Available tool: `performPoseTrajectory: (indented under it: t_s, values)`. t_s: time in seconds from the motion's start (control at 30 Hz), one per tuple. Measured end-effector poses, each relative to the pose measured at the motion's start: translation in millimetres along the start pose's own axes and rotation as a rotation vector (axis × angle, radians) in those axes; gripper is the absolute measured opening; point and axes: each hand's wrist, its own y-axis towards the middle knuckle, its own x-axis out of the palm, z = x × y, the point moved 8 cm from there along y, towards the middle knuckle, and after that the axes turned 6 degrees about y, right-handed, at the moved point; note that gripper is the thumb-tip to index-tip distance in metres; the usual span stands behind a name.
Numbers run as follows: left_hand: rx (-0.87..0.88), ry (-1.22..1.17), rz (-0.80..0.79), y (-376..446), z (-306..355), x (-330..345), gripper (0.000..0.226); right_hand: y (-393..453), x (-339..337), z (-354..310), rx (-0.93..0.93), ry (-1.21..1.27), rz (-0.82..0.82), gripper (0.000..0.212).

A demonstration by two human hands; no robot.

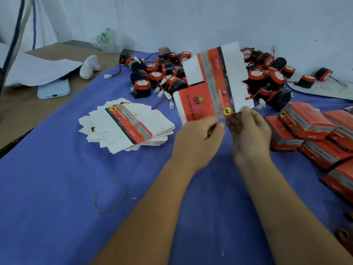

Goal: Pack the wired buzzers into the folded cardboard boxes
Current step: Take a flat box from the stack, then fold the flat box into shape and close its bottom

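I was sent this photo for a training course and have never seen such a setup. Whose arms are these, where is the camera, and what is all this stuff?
There is no machine: a person wears a camera on the head, looking down at their own arms. The left hand and right hand together hold up a flat, unfolded box by its lower edge. On the blue cloth lie a stack of flat boxes, a pile of black-and-red wired buzzers near the wall, finished red boxes at the right, a rubber band and a phone.
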Motion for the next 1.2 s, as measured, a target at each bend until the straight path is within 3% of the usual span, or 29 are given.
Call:
performPoseTrajectory:
  t_s: [0.07,0.2,0.27,0.4,0.5,0.67,0.77,0.87,0.97,1.07,1.2]
  values:
    - [-0.115,-0.011,0.033,0.8,-15.4,-0.8,0.035,5.7,-23.6,-9.3,0.000,0.054,0.089,0.021]
    - [-0.312,-0.287,0.272,-0.1,-35.0,-20.4,0.019,6.8,-43.3,-19.3,-0.032,-0.042,0.159,0.019]
    - [-0.314,-0.322,0.298,0.6,-35.0,-22.6,0.010,3.7,-42.1,-23.4,-0.066,-0.132,0.133,0.017]
    - [-0.126,-0.233,0.361,13.3,-16.8,-32.2,0.043,-4.5,-26.6,-33.7,-0.206,-0.355,0.001,0.016]
    - [-0.093,-0.293,0.361,23.4,-3.0,-30.5,0.058,-10.1,-13.2,-39.5,-0.316,-0.491,-0.090,0.015]
    - [-0.168,-0.274,0.430,33.1,-5.2,-31.9,0.038,-10.4,-11.1,-44.0,-0.416,-0.589,-0.107,0.011]
    - [-0.244,-0.337,0.487,27.7,-12.1,-34.8,0.041,-9.2,-8.0,-41.3,-0.441,-0.626,-0.128,0.014]
    - [-0.150,-0.332,0.542,23.8,-10.4,-47.0,0.044,-13.5,-1.2,-42.2,-0.533,-0.690,-0.150,0.014]
    - [-0.151,-0.375,0.522,23.8,-13.0,-46.7,0.030,-20.9,6.6,-46.8,-0.690,-0.796,-0.189,0.009]
    - [-0.264,-0.568,0.565,21.2,-28.0,-44.5,0.025,-31.1,15.7,-47.6,-0.841,-0.909,-0.253,0.010]
    - [-0.331,-0.701,0.445,25.8,-43.7,-37.5,0.013,-34.5,20.5,-42.8,-0.858,-0.937,-0.316,0.010]
